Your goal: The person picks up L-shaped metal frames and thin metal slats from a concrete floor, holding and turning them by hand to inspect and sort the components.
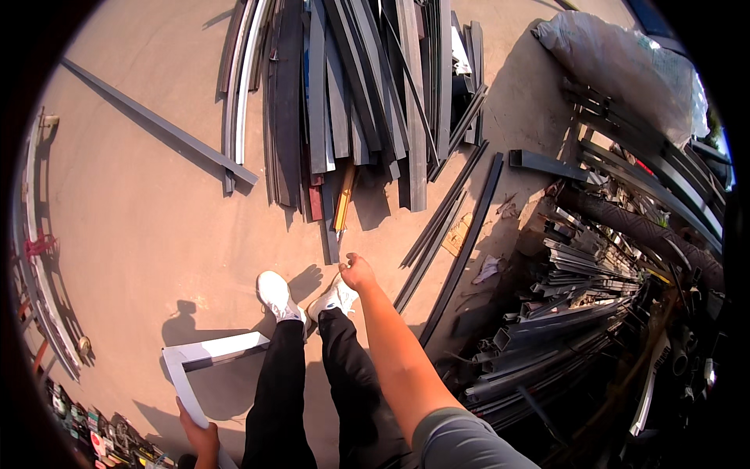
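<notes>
At the lower left, my left hand [201,439] is closed round one leg of a white L-shaped frame piece [223,346], whose corner points away from me. The lower end of this leg runs out of the picture. My right arm reaches forward, and my right hand [357,273] is above my right shoe with fingers apart and nothing visible in them. Just beyond it lies the near end of a grey metal bar [330,238]. A yellow-orange strip [343,199] sticks out beside that bar from a pile of dark metal profiles [336,86].
A single grey bar [156,121] lies slanted at the far left. Loose dark bars [465,250] lie right of my feet, before a dense stack of profiles [555,336]. A large pale sack [617,70] rests at the far right. Long rails [39,250] stretch along the left edge.
</notes>
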Demonstrator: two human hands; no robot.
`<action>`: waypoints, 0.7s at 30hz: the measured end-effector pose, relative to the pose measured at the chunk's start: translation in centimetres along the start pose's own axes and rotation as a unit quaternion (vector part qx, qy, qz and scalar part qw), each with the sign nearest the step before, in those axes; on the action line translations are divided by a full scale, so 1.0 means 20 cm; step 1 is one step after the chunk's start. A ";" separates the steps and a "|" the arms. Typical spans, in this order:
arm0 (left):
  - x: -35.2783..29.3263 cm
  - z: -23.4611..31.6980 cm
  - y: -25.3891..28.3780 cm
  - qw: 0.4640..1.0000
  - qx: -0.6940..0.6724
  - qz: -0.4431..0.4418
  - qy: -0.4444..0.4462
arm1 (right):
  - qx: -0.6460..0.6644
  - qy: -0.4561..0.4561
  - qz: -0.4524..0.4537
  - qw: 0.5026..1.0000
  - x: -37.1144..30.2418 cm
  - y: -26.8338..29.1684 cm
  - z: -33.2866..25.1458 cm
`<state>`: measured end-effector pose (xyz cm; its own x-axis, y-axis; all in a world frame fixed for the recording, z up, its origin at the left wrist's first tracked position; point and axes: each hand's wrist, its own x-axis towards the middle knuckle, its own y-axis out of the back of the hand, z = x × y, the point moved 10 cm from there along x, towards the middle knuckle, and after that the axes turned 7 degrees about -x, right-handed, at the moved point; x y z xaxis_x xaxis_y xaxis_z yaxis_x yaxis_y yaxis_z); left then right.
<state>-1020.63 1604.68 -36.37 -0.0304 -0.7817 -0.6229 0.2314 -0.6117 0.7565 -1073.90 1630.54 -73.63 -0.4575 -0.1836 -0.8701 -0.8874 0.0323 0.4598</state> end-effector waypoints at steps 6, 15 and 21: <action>0.09 -0.01 -0.17 0.997 0.019 0.001 -0.071 | 0.005 -0.008 -0.005 1.000 -0.10 -0.02 0.13; 0.16 0.13 -0.39 0.996 0.024 -0.025 -0.086 | 0.058 -0.039 0.045 0.997 -0.07 0.13 0.42; 0.15 0.19 -0.47 0.991 0.060 -0.036 -0.118 | 0.093 -0.061 0.170 0.979 0.00 0.52 0.51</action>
<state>-1026.53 1607.53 -44.56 -0.2733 -0.7331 -0.6228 0.1044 -0.6662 0.7384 -1083.59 1640.86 -70.64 -0.7216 -0.0132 -0.6921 -0.6722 0.2524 0.6960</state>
